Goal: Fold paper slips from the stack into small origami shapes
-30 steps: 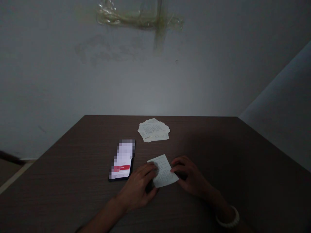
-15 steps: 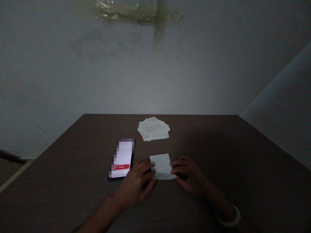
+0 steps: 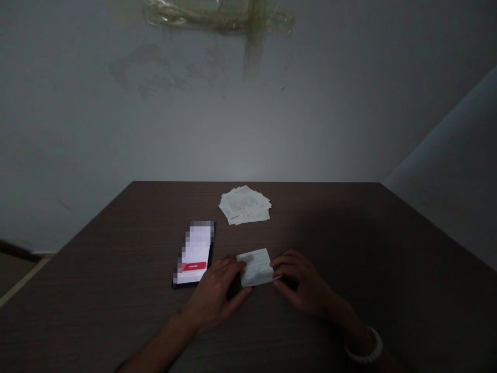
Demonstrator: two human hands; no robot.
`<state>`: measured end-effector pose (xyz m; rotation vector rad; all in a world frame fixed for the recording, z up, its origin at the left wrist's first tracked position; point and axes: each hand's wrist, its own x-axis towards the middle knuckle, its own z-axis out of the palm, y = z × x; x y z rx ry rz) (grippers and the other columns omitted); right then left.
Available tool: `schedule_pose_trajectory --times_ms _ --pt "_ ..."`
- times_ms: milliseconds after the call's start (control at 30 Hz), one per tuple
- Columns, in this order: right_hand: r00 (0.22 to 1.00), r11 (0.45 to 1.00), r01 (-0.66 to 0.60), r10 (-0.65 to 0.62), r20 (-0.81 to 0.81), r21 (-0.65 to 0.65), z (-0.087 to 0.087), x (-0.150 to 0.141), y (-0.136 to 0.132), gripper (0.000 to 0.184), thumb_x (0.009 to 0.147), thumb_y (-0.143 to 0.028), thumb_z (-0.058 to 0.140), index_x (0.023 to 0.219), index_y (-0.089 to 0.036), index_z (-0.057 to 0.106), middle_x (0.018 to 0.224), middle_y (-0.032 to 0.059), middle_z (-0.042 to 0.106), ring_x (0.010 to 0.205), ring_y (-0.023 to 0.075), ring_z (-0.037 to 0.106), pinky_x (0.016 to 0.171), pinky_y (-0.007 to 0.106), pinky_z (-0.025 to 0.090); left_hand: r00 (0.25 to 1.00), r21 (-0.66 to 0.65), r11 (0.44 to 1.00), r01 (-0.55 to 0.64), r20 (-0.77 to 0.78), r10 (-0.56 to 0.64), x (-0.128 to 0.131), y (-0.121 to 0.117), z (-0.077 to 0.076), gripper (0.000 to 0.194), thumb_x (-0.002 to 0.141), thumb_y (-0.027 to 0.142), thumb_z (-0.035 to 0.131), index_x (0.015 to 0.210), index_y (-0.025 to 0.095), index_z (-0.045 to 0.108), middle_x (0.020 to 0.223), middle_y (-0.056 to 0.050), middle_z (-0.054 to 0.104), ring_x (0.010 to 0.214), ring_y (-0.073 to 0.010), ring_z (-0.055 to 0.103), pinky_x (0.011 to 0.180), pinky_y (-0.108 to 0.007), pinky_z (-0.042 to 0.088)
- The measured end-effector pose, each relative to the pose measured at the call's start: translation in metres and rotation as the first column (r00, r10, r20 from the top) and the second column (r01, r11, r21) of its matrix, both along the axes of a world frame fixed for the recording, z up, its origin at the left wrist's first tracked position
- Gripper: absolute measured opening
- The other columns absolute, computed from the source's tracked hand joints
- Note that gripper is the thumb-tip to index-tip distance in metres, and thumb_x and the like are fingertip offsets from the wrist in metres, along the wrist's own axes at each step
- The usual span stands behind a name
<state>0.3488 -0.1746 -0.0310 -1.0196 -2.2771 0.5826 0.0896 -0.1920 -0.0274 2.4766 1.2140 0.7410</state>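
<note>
Evidently, we have one small printed paper slip (image 3: 256, 267) between our left hand (image 3: 216, 292) and right hand (image 3: 305, 282), over the worktop (image 3: 116, 254); whether it rests there, we cannot tell. The left hand grasps its left side, fingers over the print and thumb at the near edge, while the right hand pinches its right side; gripping opposite sides probably gives us control of so flimsy a sheet. A pale edge shows by the right thumb, perhaps a bend. Beyond both hands lies an untidily fanned pile of printed slips (image 3: 244, 205), likely set there to leave us room. Just past the left hand, on its outer side, a smartphone (image 3: 200, 251) lies lit side up, presumably for easy viewing.
</note>
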Motion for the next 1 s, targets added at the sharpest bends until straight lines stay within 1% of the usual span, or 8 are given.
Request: schedule_pose_trajectory --times_ms 100,200,300,400,533,667,867,1000 --pt "1.0 1.0 -0.004 0.004 0.003 0.003 -0.001 -0.001 0.001 0.004 0.084 -0.021 0.063 0.087 -0.021 0.066 0.104 0.0042 0.067 0.097 0.0199 0.057 0.088 0.037 0.045 0.995 -0.014 0.996 -0.093 0.046 0.093 0.002 0.001 -0.007 0.028 0.091 0.032 0.054 0.115 0.018 0.051 0.107 -0.011 0.064 0.097 -0.0249 0.063 0.083 -0.042 0.054" --pt "0.999 0.999 0.041 -0.041 -0.014 -0.005 -0.006 -0.003 0.001 0.002 0.083 -0.021 0.063 0.085 -0.021 0.064 0.101 0.0048 0.067 0.095 0.0209 0.057 0.087 0.038 0.046 0.99 -0.015 0.992 -0.126 0.067 0.127 0.004 0.003 -0.013 0.03 0.092 0.029 0.053 0.12 0.019 0.048 0.115 -0.012 0.062 0.104 -0.0248 0.062 0.088 -0.043 0.054" --pt "0.99 0.991 0.131 -0.133 -0.044 -0.041 -0.012 -0.005 0.0 0.015 0.083 -0.022 0.063 0.098 -0.021 0.061 0.101 0.006 0.066 0.096 0.0218 0.059 0.086 0.039 0.048 0.992 -0.03 0.993 -0.116 0.052 0.117 0.007 0.004 -0.015 0.03 0.093 0.026 0.051 0.122 0.019 0.049 0.13 -0.012 0.054 0.116 -0.0247 0.056 0.097 -0.043 0.05" --pt "0.978 0.98 0.194 -0.196 -0.071 -0.038 -0.019 -0.006 0.0 0.026 0.081 -0.024 0.065 0.106 -0.023 0.057 0.119 0.0085 0.061 0.11 0.0242 0.056 0.094 0.043 0.046 0.992 -0.002 0.993 -0.122 -0.023 0.122 0.009 0.004 -0.013 0.028 0.092 0.026 0.052 0.119 0.017 0.054 0.135 -0.013 0.05 0.121 -0.0269 0.051 0.1 -0.046 0.047" --pt "0.976 0.979 0.203 -0.204 -0.071 -0.031 -0.023 -0.006 0.0 0.028 0.081 -0.023 0.064 0.108 -0.024 0.055 0.127 0.0085 0.058 0.118 0.0252 0.054 0.1 0.047 0.043 0.976 0.084 0.984 -0.16 -0.136 0.17 0.011 0.005 -0.013 0.032 0.089 0.029 0.056 0.118 0.015 0.057 0.13 -0.013 0.056 0.118 -0.0315 0.05 0.098 -0.052 0.045" --pt "0.976 0.978 0.206 -0.207 -0.064 -0.026 -0.022 -0.008 -0.001 0.027 0.081 -0.023 0.063 0.108 -0.024 0.055 0.128 0.0088 0.057 0.118 0.0258 0.054 0.1 0.047 0.043 0.975 0.114 0.982 -0.153 -0.146 0.169 0.011 0.005 -0.012 0.031 0.089 0.029 0.056 0.116 0.015 0.058 0.125 -0.013 0.059 0.116 -0.0307 0.052 0.097 -0.052 0.045" --pt "0.972 0.975 0.222 -0.224 -0.078 -0.031 -0.018 -0.011 -0.001 0.048 0.084 -0.022 0.06 0.129 -0.023 0.044 0.108 0.0071 0.065 0.109 0.0246 0.058 0.097 0.046 0.045 0.982 0.053 0.985 -0.166 -0.083 0.17 0.012 0.006 -0.012 0.028 0.087 0.026 0.057 0.113 0.016 0.057 0.116 -0.011 0.061 0.111 -0.0291 0.054 0.094 -0.049 0.046" --pt "0.96 0.963 0.264 -0.268 -0.086 -0.06 -0.018 -0.014 -0.001 0.046 0.084 -0.023 0.06 0.128 -0.023 0.047 0.11 0.0069 0.065 0.102 0.023 0.06 0.092 0.042 0.048 0.99 -0.046 0.99 -0.134 0.038 0.136 0.012 0.005 -0.009 0.03 0.087 0.022 0.057 0.116 0.019 0.053 0.115 -0.01 0.059 0.108 -0.026 0.054 0.093 -0.045 0.048"
